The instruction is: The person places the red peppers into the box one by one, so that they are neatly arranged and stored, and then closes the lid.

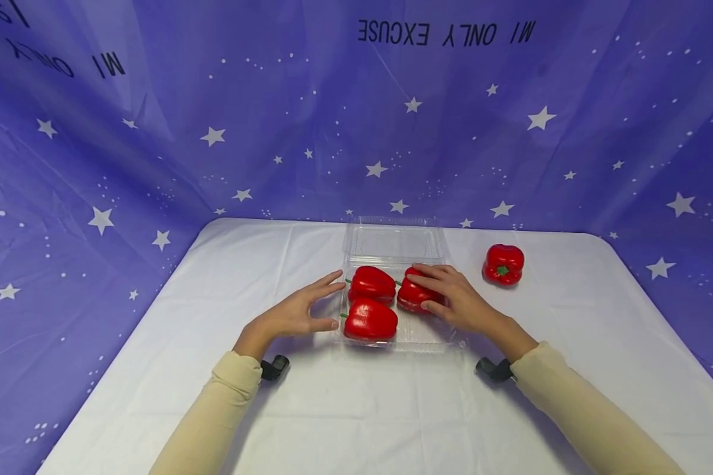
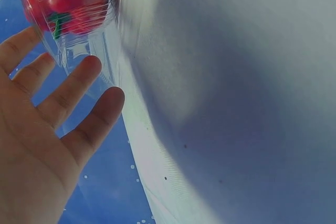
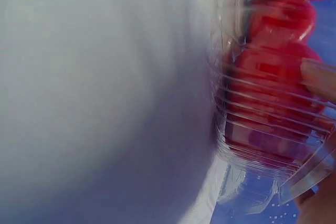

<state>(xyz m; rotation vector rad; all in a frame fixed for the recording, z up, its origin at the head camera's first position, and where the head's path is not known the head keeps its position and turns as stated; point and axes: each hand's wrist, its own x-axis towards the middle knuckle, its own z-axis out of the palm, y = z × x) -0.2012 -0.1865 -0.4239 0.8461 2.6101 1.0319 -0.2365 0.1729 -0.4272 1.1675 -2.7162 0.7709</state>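
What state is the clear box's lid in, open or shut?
Open. In the head view the lid is folded back on the far side of the box base, leaving three red peppers uncovered.

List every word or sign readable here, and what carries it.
"MI ONLY EXCUSE": upside down on the purple star-print backdrop, top centre.
"MI ONLY E": same backdrop, upper left, cut off by the frame's edge.
Top-left corner: more lettering, cut off, not surely readable.
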